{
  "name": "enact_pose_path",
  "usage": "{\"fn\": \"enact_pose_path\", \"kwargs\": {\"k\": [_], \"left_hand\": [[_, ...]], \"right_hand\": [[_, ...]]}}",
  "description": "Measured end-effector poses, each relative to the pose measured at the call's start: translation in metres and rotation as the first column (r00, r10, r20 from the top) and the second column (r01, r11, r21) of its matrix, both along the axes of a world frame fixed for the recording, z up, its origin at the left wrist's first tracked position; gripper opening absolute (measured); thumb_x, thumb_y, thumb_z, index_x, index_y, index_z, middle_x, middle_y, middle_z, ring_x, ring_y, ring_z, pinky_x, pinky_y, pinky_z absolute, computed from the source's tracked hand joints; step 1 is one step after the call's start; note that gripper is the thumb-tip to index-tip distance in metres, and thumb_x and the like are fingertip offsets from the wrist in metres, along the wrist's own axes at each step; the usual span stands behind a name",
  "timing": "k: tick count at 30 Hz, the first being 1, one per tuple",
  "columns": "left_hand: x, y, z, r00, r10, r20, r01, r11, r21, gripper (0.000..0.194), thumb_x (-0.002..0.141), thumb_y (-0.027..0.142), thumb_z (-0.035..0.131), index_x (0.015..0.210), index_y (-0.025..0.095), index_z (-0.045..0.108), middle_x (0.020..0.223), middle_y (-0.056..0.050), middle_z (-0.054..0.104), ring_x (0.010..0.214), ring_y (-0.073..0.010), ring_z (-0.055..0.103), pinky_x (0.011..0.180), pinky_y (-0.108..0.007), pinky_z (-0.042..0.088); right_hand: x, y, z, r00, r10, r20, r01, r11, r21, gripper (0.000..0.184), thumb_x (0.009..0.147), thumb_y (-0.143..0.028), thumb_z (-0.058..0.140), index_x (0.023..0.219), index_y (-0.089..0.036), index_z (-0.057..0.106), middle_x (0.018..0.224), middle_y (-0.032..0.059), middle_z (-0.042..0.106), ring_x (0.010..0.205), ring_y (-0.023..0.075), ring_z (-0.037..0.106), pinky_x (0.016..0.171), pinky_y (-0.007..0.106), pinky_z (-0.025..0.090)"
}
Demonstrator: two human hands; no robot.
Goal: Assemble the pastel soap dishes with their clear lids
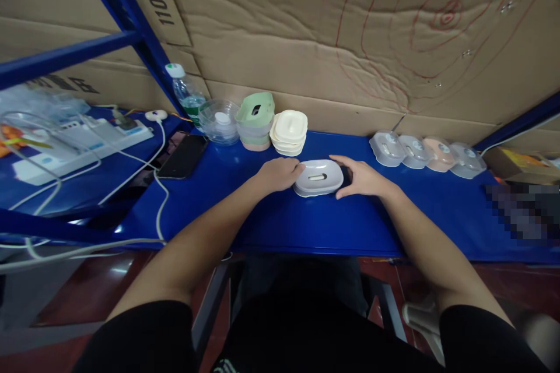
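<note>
While the left hand (280, 175), fingers curled, held the pale dish (319, 169) at its left end, the right hand (362, 178) curved wide open by its right.

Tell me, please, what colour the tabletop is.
The tabletop is deep blue, best seen in the head view.

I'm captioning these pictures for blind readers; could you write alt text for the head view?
At a blue table, the left hand grips a pale dish while the right hand curves around its other end. Behind are stacked cream plastic pieces and, farther right, four lidded containers.
</note>
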State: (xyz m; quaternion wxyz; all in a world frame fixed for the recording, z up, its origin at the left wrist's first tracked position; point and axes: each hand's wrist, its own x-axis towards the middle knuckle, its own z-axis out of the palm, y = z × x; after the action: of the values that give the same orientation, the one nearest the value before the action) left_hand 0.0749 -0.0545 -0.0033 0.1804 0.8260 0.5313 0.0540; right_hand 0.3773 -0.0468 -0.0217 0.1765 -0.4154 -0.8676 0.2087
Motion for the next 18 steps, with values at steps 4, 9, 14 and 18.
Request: {"fn": "enact_pose_path", "kwargs": {"k": [4,9,14,18], "left_hand": [[0.006,-0.001,-0.006,0.999,0.036,-0.040,-0.034,0.998,0.053,0.053,0.110,0.047,0.029,0.114,0.017,0.072,0.116,-0.017,0.079,0.112,-0.0331,0.074,0.091,-0.043,0.054],[0.005,0.002,-0.014,0.996,0.086,-0.011,-0.084,0.990,0.109,0.055,0.107,0.057,0.043,0.140,0.019,0.066,0.126,-0.016,0.078,0.115,-0.0327,0.074,0.093,-0.042,0.055],[-0.013,0.009,0.000,0.974,0.062,0.216,-0.153,0.887,0.435,0.048,0.103,0.054,0.058,0.133,0.021,0.072,0.097,-0.009,0.081,0.095,-0.0256,0.076,0.085,-0.035,0.056],[-0.063,0.023,0.024,0.862,0.203,0.465,-0.490,0.571,0.659,0.031,0.105,0.040,0.052,0.116,0.021,0.075,0.107,-0.009,0.077,0.105,-0.0239,0.072,0.096,-0.037,0.055]], "right_hand": [[-0.003,0.000,-0.005,0.995,-0.006,0.103,0.002,0.999,0.038,0.120,0.066,-0.072,0.091,0.167,-0.027,0.043,0.162,0.0137,0.056,0.146,0.0430,0.057,0.120,0.060,0.047],[-0.004,0.000,-0.008,0.996,0.005,0.094,-0.012,0.997,0.071,0.120,0.074,-0.073,0.085,0.172,-0.027,0.033,0.168,0.0130,0.049,0.150,0.0420,0.052,0.122,0.060,0.046],[-0.001,-0.001,-0.009,0.995,0.017,0.103,-0.024,0.998,0.066,0.104,0.082,-0.073,0.078,0.168,-0.030,0.040,0.167,0.0116,0.050,0.151,0.0396,0.051,0.124,0.061,0.044],[0.001,0.001,-0.011,0.994,-0.007,0.113,0.000,0.998,0.069,0.103,0.081,-0.075,0.079,0.166,-0.030,0.044,0.164,0.0126,0.054,0.148,0.0397,0.054,0.121,0.061,0.047]]}}
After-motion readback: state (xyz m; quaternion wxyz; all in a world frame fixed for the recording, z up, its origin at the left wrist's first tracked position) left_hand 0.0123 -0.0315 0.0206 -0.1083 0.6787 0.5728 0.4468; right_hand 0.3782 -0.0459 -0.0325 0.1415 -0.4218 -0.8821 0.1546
